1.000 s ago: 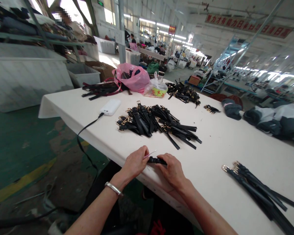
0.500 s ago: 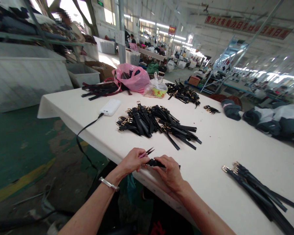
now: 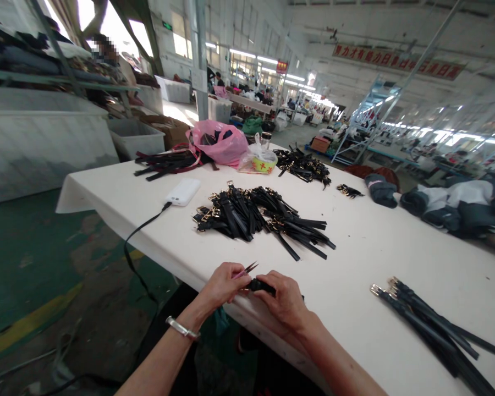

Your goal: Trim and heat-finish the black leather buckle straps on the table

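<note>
At the table's near edge, my left hand [image 3: 226, 284] is closed around small pink-handled thread snips [image 3: 246, 270], blades pointing up and right. Its fingertips also meet one end of a short black strap [image 3: 256, 285]. My right hand [image 3: 286, 300] grips that strap from the other side, thumb and fingers pressed on it; most of the strap is covered by the fingers. Just beyond my hands lies a pile of black straps with gold buckles [image 3: 239, 214]. Several longer black buckled straps [image 3: 429, 316] rest on the table to my right.
On the white table [image 3: 148, 225] lie a white power bank [image 3: 183, 192] with a black cable [image 3: 132, 264], a pink bag [image 3: 218, 144], a clear bag [image 3: 258, 162] and another strap pile [image 3: 303, 165]. Rolled dark fabric [image 3: 449, 201] lies along the far right edge.
The snips' blades are closer together than before. My right fingers have shifted slightly on the strap. The whole view has tilted a little, so the table sits lower.
</note>
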`<state>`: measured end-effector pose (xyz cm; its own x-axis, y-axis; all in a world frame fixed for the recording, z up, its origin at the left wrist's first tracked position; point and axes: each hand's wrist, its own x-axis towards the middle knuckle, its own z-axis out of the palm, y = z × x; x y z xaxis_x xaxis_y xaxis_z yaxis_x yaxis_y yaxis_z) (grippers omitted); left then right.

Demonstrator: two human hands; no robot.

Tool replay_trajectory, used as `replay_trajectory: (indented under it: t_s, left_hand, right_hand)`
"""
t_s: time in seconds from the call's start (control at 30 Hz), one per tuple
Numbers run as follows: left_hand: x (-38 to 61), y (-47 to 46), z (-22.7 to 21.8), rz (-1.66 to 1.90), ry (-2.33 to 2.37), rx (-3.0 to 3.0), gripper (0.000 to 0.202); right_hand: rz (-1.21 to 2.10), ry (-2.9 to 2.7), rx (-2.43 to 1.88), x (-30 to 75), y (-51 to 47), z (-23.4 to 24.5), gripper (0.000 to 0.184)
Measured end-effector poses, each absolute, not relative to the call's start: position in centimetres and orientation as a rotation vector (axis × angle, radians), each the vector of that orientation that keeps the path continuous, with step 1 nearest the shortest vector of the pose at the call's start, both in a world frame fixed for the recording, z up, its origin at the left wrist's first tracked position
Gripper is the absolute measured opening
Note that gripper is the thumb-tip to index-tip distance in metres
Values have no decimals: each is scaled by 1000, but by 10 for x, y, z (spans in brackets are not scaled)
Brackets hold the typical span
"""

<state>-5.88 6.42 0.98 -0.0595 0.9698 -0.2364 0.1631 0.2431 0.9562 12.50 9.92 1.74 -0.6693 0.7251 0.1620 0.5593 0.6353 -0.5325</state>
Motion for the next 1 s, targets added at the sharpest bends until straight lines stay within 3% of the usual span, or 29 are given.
replay_trajectory:
  t_s: [0.2, 0.4, 0.5, 0.63, 0.77, 1.0]
  left_hand:
    - [-66, 63, 4, 1063, 1473, 978, 29]
    - [-66, 66, 0, 1102, 1440, 905, 27]
    - [-65, 66, 0, 1108, 1443, 894, 26]
    - [-64, 66, 0, 1109, 1467, 897, 25]
    - [-63, 66, -1, 1111, 1488, 907, 25]
    - [-64, 66, -2, 1108, 1505, 927, 23]
  right_hand:
    - [494, -2385, -1439, 254, 122, 33, 31]
    - [69, -2258, -2015, 389, 139, 53, 43]
    - [-73, -2164, -1925, 356, 149, 50, 43]
    - [267, -2287, -1552, 242, 170, 34, 33]
    - [277, -2335, -1365, 150, 191, 22, 22]
    - [326, -2340, -1303, 114, 195, 13, 18]
